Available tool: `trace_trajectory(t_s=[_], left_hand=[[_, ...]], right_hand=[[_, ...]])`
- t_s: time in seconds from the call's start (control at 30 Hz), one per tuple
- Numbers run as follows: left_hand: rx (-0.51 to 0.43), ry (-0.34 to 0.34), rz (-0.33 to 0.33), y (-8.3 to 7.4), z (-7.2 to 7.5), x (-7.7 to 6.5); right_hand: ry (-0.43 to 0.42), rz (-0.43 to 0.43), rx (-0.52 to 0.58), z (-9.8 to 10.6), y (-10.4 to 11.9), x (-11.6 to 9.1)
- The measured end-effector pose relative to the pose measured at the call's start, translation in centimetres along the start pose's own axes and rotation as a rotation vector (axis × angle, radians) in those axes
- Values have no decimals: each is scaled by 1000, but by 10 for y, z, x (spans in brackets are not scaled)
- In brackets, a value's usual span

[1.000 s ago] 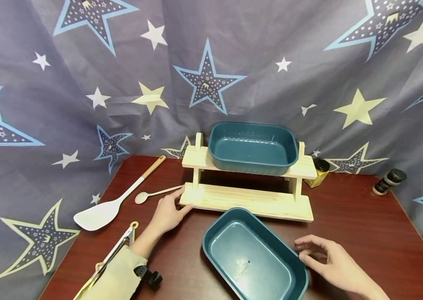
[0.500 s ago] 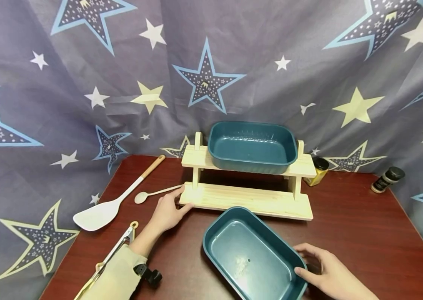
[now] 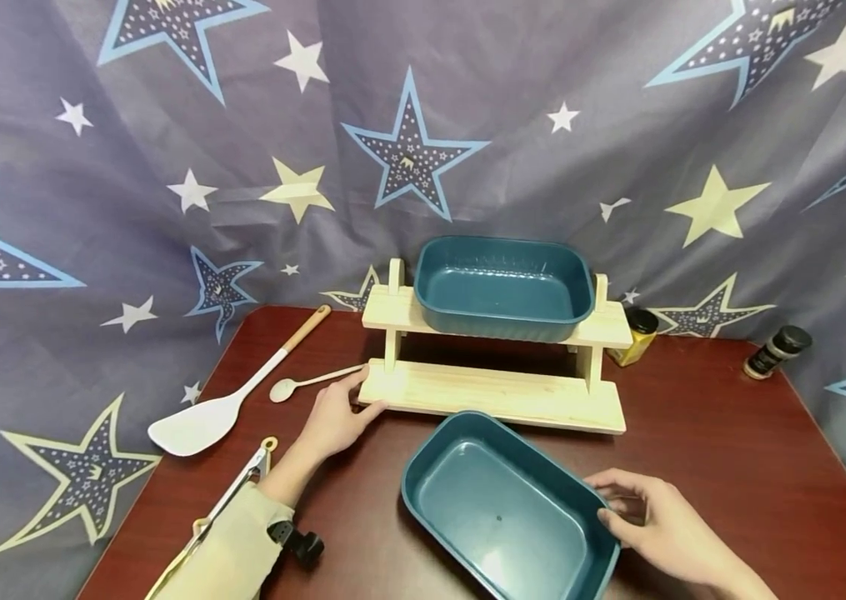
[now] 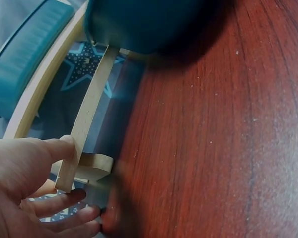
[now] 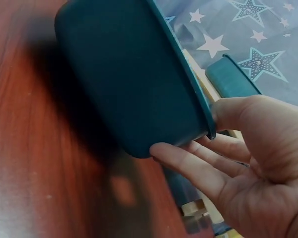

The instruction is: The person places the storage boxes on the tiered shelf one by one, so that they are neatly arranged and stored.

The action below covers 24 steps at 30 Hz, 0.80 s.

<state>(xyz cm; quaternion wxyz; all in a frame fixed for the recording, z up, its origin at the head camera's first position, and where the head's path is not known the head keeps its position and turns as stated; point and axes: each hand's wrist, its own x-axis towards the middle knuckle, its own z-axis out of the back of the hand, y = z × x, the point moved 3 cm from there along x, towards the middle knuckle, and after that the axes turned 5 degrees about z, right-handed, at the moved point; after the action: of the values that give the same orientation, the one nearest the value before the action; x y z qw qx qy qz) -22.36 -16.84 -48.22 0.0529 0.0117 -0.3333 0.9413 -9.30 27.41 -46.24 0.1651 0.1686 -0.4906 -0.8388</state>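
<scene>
Oblong teal tray (image 3: 499,521), softly rounded

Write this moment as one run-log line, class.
left hand: pinches lower shelf | right hand: grips near dish | far dish: on upper shelf

teal tubs (image 3: 501,517), pale rack (image 3: 490,390), star-patterned curtain (image 3: 528,187)

Red-brown table (image 3: 730,433): at your left hand (image 3: 334,419), the wooden rack (image 3: 490,396) (a teal dish (image 3: 505,287) on its upper tier); beside that hand, spatula (image 3: 197,425), spoon (image 3: 283,390), tongs (image 3: 237,485); beyond your right hand (image 3: 670,525), yellow jar (image 3: 633,340), black-capped jar (image 3: 777,352).
</scene>
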Motion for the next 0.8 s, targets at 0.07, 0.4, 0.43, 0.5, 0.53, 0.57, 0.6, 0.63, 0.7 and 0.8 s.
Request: trace_trajectory(t_s=[0.07,0.4,0.43,0.5,0.53,0.57,0.6,0.63,0.7,0.8], left_hand=[[0,-4,-4,-1,1,1],[-10,-5,18,-1,2,0],[-13,-8,20,-1,2,0],[-16,-13,22,-1,2,0],[-15,-16,23,-1,1,0],[-13,-17,21,-1,1,0],[-14,-18,19,-1,1,0],[-14,-19,17,-1,1,0],[-17,-23,10,-1,1,0],[-18,-30,2,-1,0,-1]], right_hand=[[-12,11,7,4,5,1],[-177,119,-59,22,27,10],[-191,124,-58,23,29,11],[-206,131,-66,26,32,13],[-214,133,-72,28,33,14],[-219,134,-74,29,34,15],[-223,128,-70,30,35,16],[-225,131,-71,31,36,17],[-234,143,-78,34,38,19],[-249,164,-93,36,39,23]])
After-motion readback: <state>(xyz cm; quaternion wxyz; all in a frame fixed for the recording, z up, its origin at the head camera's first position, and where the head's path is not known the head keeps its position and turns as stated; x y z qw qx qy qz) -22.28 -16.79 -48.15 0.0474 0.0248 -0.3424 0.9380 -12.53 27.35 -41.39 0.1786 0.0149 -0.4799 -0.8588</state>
